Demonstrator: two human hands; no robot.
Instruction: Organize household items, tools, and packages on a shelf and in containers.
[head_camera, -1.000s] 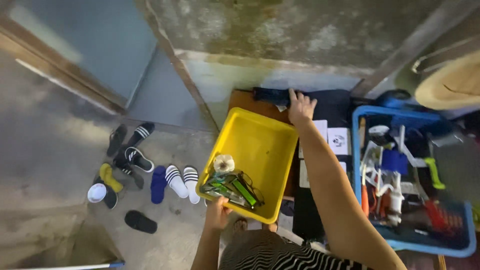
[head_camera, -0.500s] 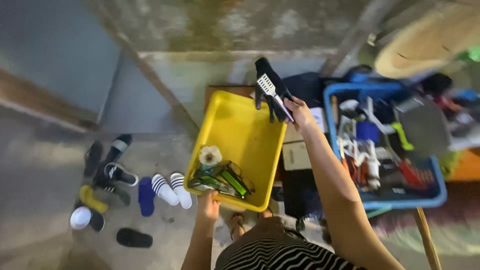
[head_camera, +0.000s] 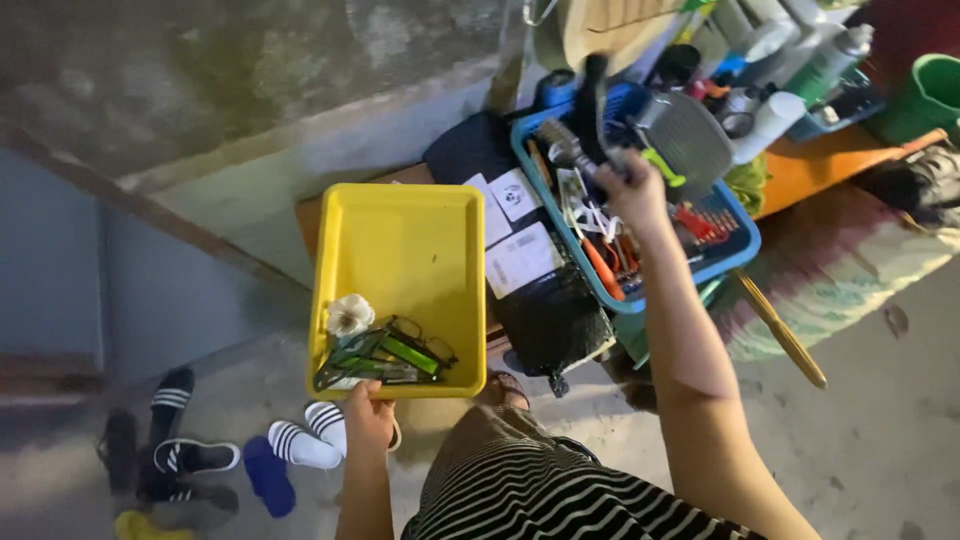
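Right hand (head_camera: 632, 190): fingers clenched around the handle of a dark brush (head_camera: 592, 105), held upright over the blue basket (head_camera: 735, 262). The brush's head points up & away from the person; its bristle side can't be made out. Right arm stretches out from the lower right of the view.

Left hand (head_camera: 368, 418): fingers curled over the near rim of a yellow tray (head_camera: 405, 260), gripping it at the bottom edge. Thumb position can't be told.

Inside the tray, near end: a small white flower-like item (head_camera: 349, 314), a pair of glasses (head_camera: 412, 334) & green pens or tools (head_camera: 385, 355) in a loose pile. Rest of the tray floor is bare yellow.

The blue basket sits just beside the tray on the right, packed w/ kitchen tools: a grey slotted spatula (head_camera: 690, 140), orange- & red-handled pieces, white utensils. Between tray & basket lie white paper tags (head_camera: 520, 258) on dark cloth (head_camera: 470, 150). A black mesh bag (head_camera: 555, 320) sits below them.

Beyond the basket: white bottles (head_camera: 775, 120) & a green bucket (head_camera: 930, 95) at the far right. A wooden stick (head_camera: 780, 330) lies on a patterned mat (head_camera: 850, 270).

On the floor, lower left: striped slide sandals (head_camera: 305, 440), blue & black ones nearby. The person wears a black-&-white striped garment (head_camera: 540, 495).
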